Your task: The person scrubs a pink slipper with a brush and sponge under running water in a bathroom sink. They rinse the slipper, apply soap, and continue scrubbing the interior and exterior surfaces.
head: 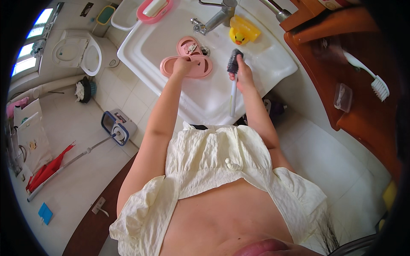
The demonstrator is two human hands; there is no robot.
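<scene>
In the white washbasin point(205, 96) lies a pink slide sandal point(201, 66), sole side partly towards me, with my left hand point(183, 66) on it, fingers at its opening. Behind it, partly covered, is a second pink slipper point(187, 45) with a cartoon figure on its strap. My right hand point(244, 74) grips a brush with dark grey bristles point(234, 60) near its head; its pale handle point(233, 99) points back towards me. The bristles are apart from the slippers. The chrome faucet point(217, 20) stands behind, beside a yellow rubber duck point(239, 36).
A pink soap dish point(155, 12) sits at the basin's back left. On the right, a brown wooden shelf point(358, 124) holds a white brush point(368, 72) and a small clear box point(343, 97). A mop bucket point(128, 123) and a toilet point(93, 57) are at left.
</scene>
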